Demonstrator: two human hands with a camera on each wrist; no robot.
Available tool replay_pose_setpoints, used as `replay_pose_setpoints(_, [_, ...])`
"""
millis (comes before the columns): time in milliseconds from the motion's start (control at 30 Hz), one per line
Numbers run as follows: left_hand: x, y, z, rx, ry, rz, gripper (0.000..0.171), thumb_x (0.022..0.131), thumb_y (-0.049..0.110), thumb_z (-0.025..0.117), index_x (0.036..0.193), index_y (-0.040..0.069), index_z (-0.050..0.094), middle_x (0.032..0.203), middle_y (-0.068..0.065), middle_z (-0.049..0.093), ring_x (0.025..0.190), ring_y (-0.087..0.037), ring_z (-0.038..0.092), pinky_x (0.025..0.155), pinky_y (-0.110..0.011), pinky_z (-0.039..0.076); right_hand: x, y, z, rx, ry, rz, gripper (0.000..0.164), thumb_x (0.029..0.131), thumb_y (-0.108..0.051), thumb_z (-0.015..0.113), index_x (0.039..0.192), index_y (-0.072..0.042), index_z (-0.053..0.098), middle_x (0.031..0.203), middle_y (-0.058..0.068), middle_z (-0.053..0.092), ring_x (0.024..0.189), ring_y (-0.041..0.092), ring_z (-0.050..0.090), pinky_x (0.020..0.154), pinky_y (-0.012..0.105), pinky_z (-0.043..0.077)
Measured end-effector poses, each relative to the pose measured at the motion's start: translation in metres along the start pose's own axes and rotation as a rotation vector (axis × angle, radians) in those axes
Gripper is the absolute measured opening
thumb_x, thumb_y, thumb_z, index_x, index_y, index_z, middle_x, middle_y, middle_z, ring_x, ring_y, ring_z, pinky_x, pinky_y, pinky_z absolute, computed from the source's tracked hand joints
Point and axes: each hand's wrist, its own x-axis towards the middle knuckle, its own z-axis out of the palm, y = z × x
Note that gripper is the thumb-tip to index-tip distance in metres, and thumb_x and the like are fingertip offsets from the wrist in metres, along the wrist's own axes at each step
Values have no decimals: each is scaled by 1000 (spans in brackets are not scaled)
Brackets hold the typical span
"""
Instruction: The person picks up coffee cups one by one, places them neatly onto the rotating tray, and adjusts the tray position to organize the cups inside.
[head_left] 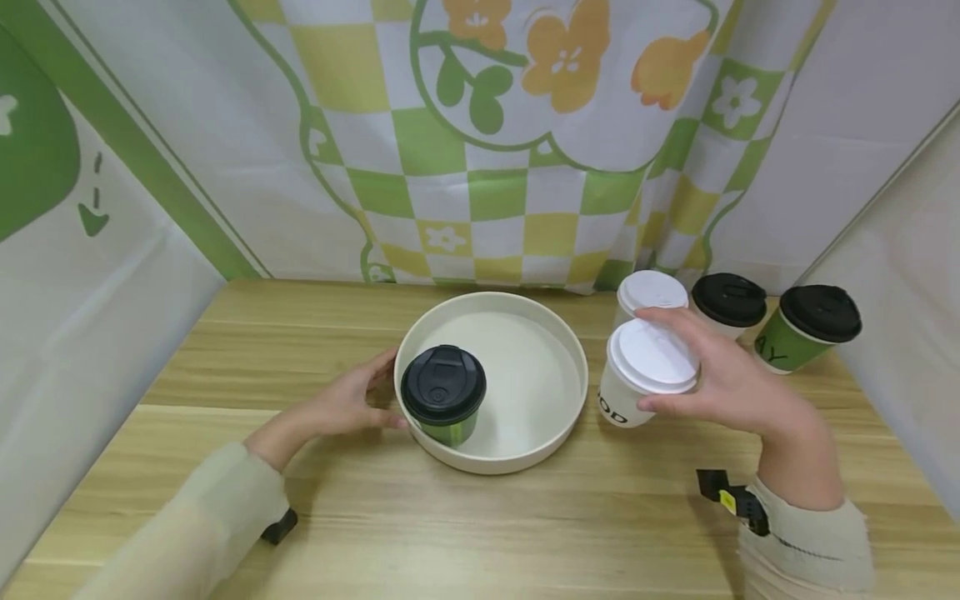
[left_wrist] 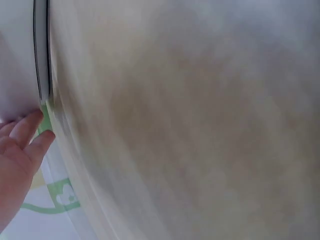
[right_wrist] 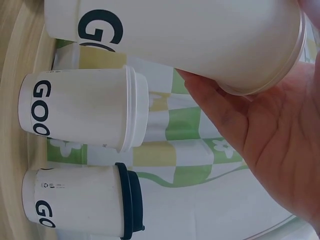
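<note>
A white paper coffee cup (head_left: 624,392) with a white lid stands at the right of the round cream tray (head_left: 491,465). My right hand (head_left: 731,379) grips this cup near its lid, thumb on the near side and fingers on the far side. In the right wrist view the held cup (right_wrist: 165,30) shows black letters. My left hand (head_left: 330,406) touches the tray's outer left wall with fingers extended. Inside the tray, at its left, stands a green cup with a black lid (head_left: 444,387).
Behind the held cup stands another white-lidded cup (head_left: 651,292). To its right are a white cup with a black lid (head_left: 727,300) and a green cup with a black lid (head_left: 795,342). A checked flowered curtain (head_left: 495,200) hangs at the back edge of the wooden table (head_left: 450,533).
</note>
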Motion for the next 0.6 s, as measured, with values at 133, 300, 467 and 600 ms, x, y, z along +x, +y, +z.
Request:
replay_pose_setpoints(133, [4,-3,-7,-6,-36,-1,110,76,16,86,157,-4,14,162,-26,22,146,-45,29,121,-57,23,0,-1,1,4,-6,3,93,69,-26,92,148,-15,43,134,9,53,111,16,48,91,7,36])
replay_pose_setpoints(300, [9,-5,-14,-27,-79,16,110,76,9,85,156,-7,12,162,-27,19,148,-45,26,121,-56,22,0,-1,3,6,-11,3,93,70,-26,92,147,-15,43,134,9,53,111,18,49,91,7,36])
replay_pose_setpoints(467, [10,-4,-15,7,-80,19,110,77,11,85,157,-5,11,163,-26,18,148,-45,26,121,-56,23,1,-2,3,9,-14,-4,93,69,-25,92,147,-14,43,136,11,52,113,21,50,91,7,36])
replay_pose_setpoints(600, [1,-2,-11,36,-54,7,111,79,17,84,159,0,8,165,-21,15,149,-41,25,122,-55,22,1,-2,2,-4,-7,-11,93,69,-24,92,147,-14,43,137,11,52,114,22,50,92,7,36])
